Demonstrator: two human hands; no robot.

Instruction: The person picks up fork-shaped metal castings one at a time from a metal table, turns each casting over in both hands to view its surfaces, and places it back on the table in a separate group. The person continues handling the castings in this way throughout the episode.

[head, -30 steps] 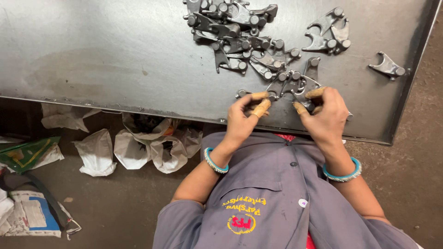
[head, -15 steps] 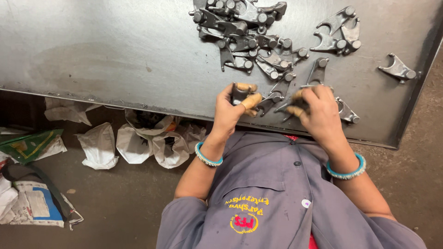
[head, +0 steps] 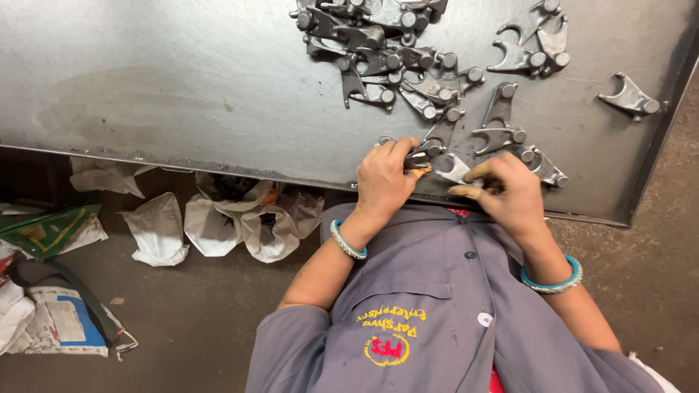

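Here's the small grey forked metal part (head: 420, 155), right at the near edge of the steel desk (head: 182, 87), pinched in the left hand (head: 384, 178), fingers curled around it and thumb pressing from the side. Just beside it, the right hand (head: 510, 193) is closed too, fingertips drawn together over something dark and small; what exactly it grips is hidden by the fingers. Between the two hands lies a pale, lighter-coloured piece (head: 457, 171) flat on the desk, close to both sets of fingertips. The hands sit near each other but not touching.

Moving outward: a loose fork casting (head: 499, 135) lies just above the right hand, another (head: 542, 166) at its far side. Further up the desk, a big tangled heap of the same castings (head: 378, 51) spreads across the top, a small cluster (head: 531, 44) to its right, and one lone casting (head: 630, 97) well apart near the desk's right rim.

Teal bangles ring both wrists, (head: 348, 241) on the left, (head: 553, 280) on the right. Grey work shirt (head: 437, 306) below. Down on the floor, left of the person, crumpled white plastic bags (head: 218, 222) and a green packet (head: 44, 229).
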